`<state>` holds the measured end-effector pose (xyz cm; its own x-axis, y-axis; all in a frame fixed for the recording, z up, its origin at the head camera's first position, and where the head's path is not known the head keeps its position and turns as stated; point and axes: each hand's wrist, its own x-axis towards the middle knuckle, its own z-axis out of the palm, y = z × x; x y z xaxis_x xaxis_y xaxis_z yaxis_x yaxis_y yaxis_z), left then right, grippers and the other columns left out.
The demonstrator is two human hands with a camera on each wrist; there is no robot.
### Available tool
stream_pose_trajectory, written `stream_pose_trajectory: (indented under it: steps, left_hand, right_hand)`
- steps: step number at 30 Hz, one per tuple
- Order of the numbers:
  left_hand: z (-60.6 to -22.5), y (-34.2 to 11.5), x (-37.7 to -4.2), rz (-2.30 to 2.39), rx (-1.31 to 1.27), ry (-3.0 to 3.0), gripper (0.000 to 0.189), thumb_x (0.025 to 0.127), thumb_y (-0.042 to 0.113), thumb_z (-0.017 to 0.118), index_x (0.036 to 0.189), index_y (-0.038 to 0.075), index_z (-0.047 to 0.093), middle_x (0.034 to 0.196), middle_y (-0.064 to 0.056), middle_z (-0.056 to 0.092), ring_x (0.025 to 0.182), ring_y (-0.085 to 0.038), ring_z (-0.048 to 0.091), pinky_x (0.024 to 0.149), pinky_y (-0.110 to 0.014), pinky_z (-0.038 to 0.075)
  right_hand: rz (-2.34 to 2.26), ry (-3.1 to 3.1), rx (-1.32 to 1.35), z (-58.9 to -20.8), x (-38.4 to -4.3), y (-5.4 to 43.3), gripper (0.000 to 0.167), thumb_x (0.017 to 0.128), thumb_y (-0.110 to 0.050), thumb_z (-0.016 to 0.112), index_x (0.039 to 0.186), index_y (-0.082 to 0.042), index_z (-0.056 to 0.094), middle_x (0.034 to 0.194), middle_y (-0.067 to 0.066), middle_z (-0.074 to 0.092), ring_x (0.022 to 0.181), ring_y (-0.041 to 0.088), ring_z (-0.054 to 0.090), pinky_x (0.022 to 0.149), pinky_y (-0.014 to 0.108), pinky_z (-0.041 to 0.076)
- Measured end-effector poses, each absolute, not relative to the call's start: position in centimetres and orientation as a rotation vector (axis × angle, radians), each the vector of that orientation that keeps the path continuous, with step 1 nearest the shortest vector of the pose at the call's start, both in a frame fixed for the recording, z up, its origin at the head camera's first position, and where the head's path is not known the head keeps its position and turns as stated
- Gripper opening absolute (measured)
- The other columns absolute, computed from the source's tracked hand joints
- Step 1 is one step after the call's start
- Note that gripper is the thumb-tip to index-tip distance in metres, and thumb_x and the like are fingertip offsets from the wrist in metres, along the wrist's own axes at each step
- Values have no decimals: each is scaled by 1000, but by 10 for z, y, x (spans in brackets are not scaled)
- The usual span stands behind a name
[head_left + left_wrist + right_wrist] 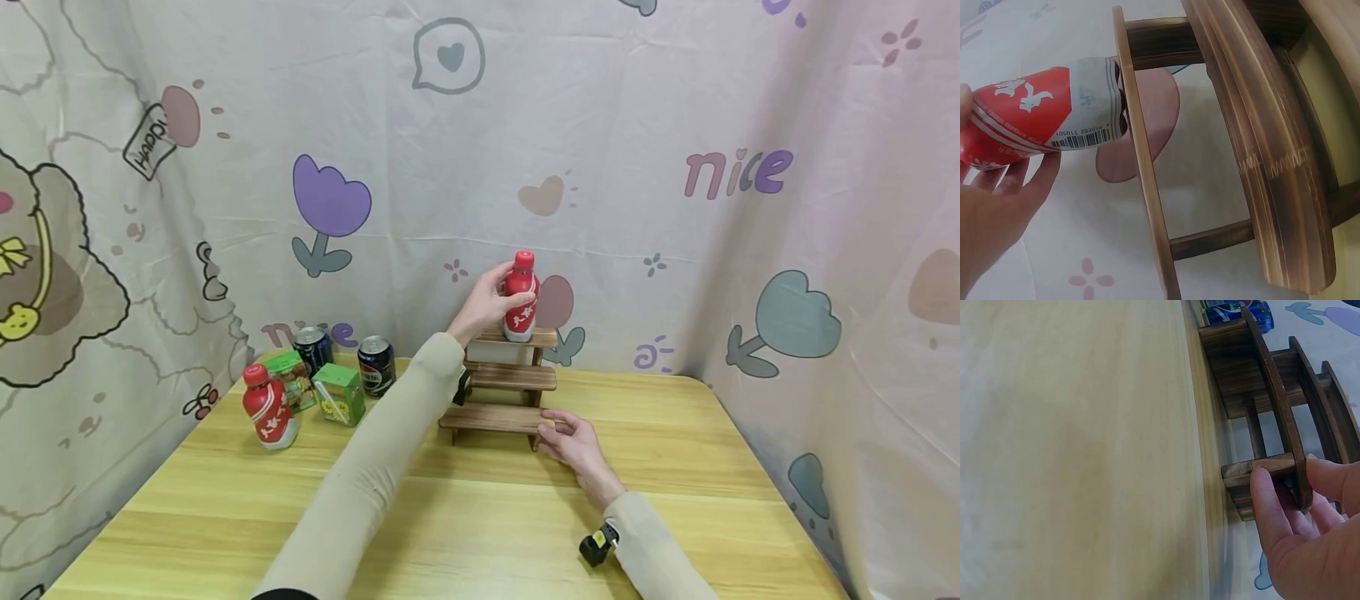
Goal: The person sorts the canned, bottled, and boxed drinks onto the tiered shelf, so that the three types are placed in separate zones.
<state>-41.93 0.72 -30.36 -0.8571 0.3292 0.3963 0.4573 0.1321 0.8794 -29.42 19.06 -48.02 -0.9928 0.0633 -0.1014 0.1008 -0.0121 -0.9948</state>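
Observation:
In the head view my left hand [486, 302] grips a red bottle [522, 304] with a white base, its fingers and thumb wrapped around the sides. The bottle stands upright with its base right at the top tier of a three-step wooden stand [510, 377]. From the left wrist, the bottle's bottom [1100, 103] meets the edge of the top board [1141, 144]. My right hand [576, 446] pinches the right end of the lowest step, thumb on the board's upper face and fingers underneath, as the right wrist view shows at the step [1282, 419].
On the left of the wooden table [480, 525] stand another red bottle [270, 408], a green carton [340, 395], a second green carton [292, 379] and two dark cans, one blue [313, 350] and one black [377, 367]. A patterned curtain [615, 108] hangs behind.

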Motion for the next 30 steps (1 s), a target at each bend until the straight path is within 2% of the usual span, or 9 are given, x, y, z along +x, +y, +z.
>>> stream_pose_trajectory:
  steps: [5,16,23,30]
  left_hand:
    - [-303,9,-425,-1867,-798,-2293,61,90,15,72,145,14,46,133,-11,60,120,-27,58,103,-47,47]
    - [-302,12,-424,-1827,-795,-2311,63,90,18,73,146,16,45,132,-8,61,118,-23,60,102,-44,48]
    - [-301,12,-422,-1836,-767,-2324,66,90,19,73,148,16,42,134,-7,59,121,-23,58,104,-45,47]
    - [-300,11,-422,-1848,-743,-2334,67,89,19,74,148,17,43,134,-8,60,121,-24,58,103,-46,47]
  right_hand:
    - [-2205,2195,180,-478,-294,190,37,91,1,65,128,2,60,90,6,61,79,16,68,84,38,58]
    - [-2215,2184,165,-479,-293,191,38,91,0,66,129,4,59,89,5,58,78,15,68,84,37,58]
    - [-2217,2174,182,-478,-293,191,39,90,0,67,129,1,60,90,5,61,80,16,69,86,39,58]
    - [-2229,2171,113,-480,-292,193,42,90,-1,67,131,6,56,89,3,61,81,17,69,84,37,58]
